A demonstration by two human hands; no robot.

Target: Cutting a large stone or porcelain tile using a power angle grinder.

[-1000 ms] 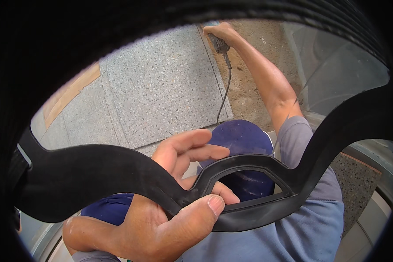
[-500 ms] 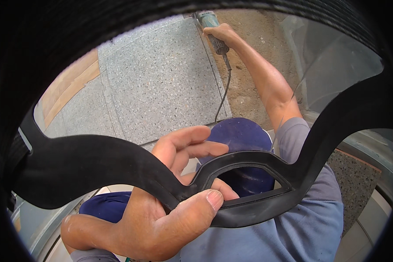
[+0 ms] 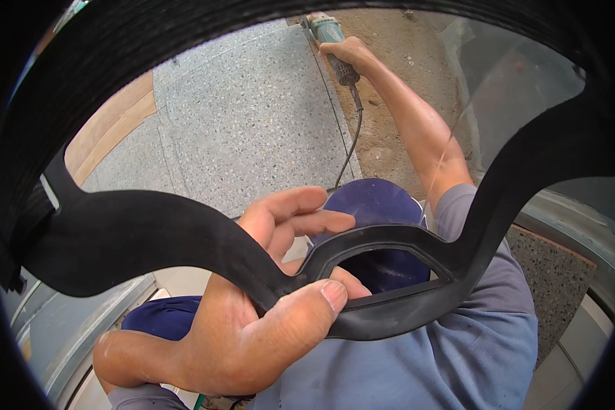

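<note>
My left hand point(image 3: 270, 328) grips a black rubber mask frame point(image 3: 137, 239) by its middle cut-out, thumb on the near side, some fingers loosely curled behind it; the frame spans the lower view. My right hand point(image 3: 352, 53) is at the top, closed around the body of a teal and dark angle grinder point(image 3: 328, 31), whose cord point(image 3: 354, 143) runs back toward me. The grinder lies at the right edge of a speckled grey terrazzo slab point(image 3: 232, 123); whether its disc touches the slab I cannot tell.
Rough sandy ground point(image 3: 406, 96) borders the slab on the right. Wooden strips point(image 3: 116, 137) lie on the left. A dark speckled offcut point(image 3: 553, 277) and a metal rail point(image 3: 588, 242) are at the lower right. My blue-clad knee point(image 3: 372, 198) is below the cord.
The frame and my left hand have shifted slightly upward in the picture. More of the grinder's head shows at the top, still in my right hand.
</note>
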